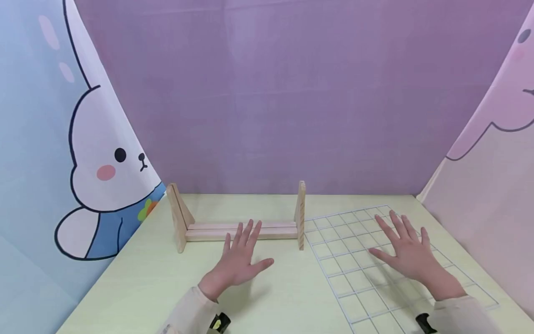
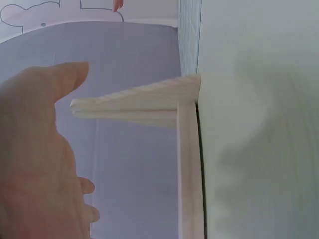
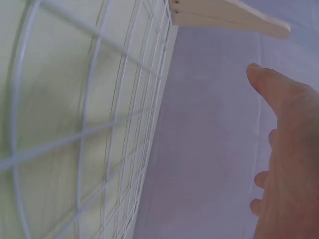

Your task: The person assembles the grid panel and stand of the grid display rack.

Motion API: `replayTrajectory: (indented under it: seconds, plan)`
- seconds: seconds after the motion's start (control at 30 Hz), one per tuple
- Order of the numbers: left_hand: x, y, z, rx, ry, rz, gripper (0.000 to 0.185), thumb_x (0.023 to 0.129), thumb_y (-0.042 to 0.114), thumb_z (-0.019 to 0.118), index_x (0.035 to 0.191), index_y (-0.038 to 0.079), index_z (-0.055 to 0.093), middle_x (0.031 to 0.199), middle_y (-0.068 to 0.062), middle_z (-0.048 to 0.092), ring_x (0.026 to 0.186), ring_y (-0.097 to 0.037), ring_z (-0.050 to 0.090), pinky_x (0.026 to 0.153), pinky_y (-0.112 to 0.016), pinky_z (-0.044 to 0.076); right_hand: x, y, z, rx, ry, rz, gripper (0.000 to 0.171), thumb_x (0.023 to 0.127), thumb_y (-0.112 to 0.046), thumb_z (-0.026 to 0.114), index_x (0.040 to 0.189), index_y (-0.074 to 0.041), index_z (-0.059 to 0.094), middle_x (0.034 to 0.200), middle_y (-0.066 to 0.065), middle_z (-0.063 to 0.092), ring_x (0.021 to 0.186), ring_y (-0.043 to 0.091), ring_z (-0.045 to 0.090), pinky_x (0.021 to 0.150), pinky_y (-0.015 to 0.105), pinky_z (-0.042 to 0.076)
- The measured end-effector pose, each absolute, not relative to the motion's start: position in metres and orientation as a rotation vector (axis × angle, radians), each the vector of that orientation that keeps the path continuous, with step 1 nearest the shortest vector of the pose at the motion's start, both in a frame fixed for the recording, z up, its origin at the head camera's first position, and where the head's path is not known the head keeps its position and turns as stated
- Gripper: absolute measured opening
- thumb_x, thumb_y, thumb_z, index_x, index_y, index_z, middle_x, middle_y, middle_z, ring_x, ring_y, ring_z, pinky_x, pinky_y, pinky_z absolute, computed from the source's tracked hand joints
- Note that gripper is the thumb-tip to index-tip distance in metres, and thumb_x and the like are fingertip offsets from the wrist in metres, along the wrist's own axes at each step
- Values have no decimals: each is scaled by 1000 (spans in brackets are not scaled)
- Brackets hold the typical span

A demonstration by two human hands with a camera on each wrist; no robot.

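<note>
A light wooden rack point(image 1: 238, 228) with two upright end boards stands on the pale table point(image 1: 146, 273). My left hand point(image 1: 242, 257) lies flat with fingers spread just in front of its base rail, holding nothing. A white wire grid panel point(image 1: 354, 273) lies flat on the table to the right of the rack. My right hand point(image 1: 406, 248) is spread open over the grid. In the left wrist view the left hand point(image 2: 37, 159) shows beside the rack's end board point(image 2: 144, 104). The right wrist view shows the right hand point(image 3: 289, 159), the grid point(image 3: 89, 129) and a rack end board point(image 3: 224, 15).
A purple backdrop point(image 1: 292, 93) closes the far side. A cloth with a cartoon rabbit point(image 1: 100, 171) hangs at the left, and a pink printed cloth point(image 1: 492, 162) at the right. The grid's near corner reaches close to the table's front edge.
</note>
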State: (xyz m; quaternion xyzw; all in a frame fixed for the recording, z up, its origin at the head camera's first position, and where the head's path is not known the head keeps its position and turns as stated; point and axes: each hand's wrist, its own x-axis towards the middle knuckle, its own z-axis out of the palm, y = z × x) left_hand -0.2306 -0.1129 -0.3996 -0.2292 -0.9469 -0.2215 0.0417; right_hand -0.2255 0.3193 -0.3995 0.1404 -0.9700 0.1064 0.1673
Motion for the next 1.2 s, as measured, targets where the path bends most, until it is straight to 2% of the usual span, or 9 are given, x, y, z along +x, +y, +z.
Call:
replayTrajectory:
  seconds: [0.13,0.3,0.43,0.57,0.7,0.9,1.1,1.2]
  plan:
    - [-231,-107,-403,-775,-2902,-812,89,98,56,49,161,12,4,165,-17,5,149,-42,0,111,-72,5,-227,329,-400,420,-2720,319,91,92,-51,63,161,-26,10,160,27,14,144,53,10,103,80,5]
    - [-233,-100,-407,-853,-2895,-1033,88,99,50,52,160,9,3,165,-18,5,148,-44,4,111,-71,11,-231,343,-401,463,-2649,330,92,89,-44,69,160,-23,14,153,31,24,139,56,19,96,81,18]
    - [-234,-94,-413,-863,-2858,-1253,89,99,44,55,159,6,1,164,-21,5,148,-42,8,112,-68,16,-234,357,-404,472,-2625,347,91,89,-39,70,160,-19,17,148,34,28,135,57,24,92,80,24]
    - [-235,-87,-419,-833,-2817,-1462,89,99,38,54,158,4,-3,162,-26,2,148,-42,6,113,-66,16,-235,370,-408,444,-2646,359,88,90,-36,70,159,-15,18,146,37,30,130,60,30,86,81,28]
    - [-235,-79,-425,-787,-2750,-1645,89,99,34,55,158,2,-4,161,-29,3,147,-45,8,113,-66,15,-235,385,-412,415,-2669,366,88,91,-34,69,159,-13,17,144,39,31,122,63,35,81,82,31]
    - [-233,-66,-431,-653,-2664,-1921,91,96,31,58,157,-1,-2,157,-32,14,140,-54,22,108,-67,27,-236,403,-420,381,-2716,425,84,94,-33,64,157,-6,16,140,44,30,118,66,34,81,82,30]
    - [-231,-51,-433,-445,-2608,-2186,90,94,30,58,157,-1,2,154,-31,23,137,-51,33,108,-64,30,-237,418,-425,360,-2782,521,81,96,-31,61,155,2,17,138,43,31,116,67,33,83,81,29]
    - [-229,-46,-434,-396,-2562,-2319,87,94,26,58,157,-2,3,154,-32,23,137,-51,32,108,-63,31,-236,426,-426,342,-2822,578,79,98,-31,59,153,7,16,138,44,29,116,67,33,83,81,29]
